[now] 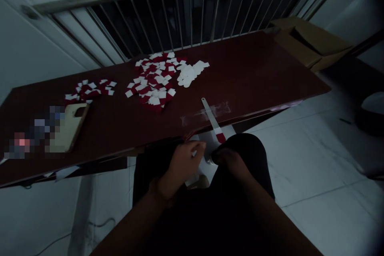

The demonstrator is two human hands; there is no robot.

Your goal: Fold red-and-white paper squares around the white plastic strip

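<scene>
My left hand (183,164) and my right hand (229,162) are low over my lap, just below the front edge of the dark red table (255,76). Both have their fingers curled in a pinch around a small white piece (207,164) held between them; I cannot make out what it is in the dim light. A white strip with a red end (213,122) is taped to the table edge and hangs over it right above my hands. Piles of red and white squares (154,82) lie farther back on the table, with a smaller pile (88,90) to the left.
A stack of plain white pieces (190,73) lies right of the big pile. A phone case (72,126) rests at the left front. A metal railing (180,12) runs behind the table. An open cardboard box (312,42) stands at the right end. Pale floor tiles (315,160) lie to the right.
</scene>
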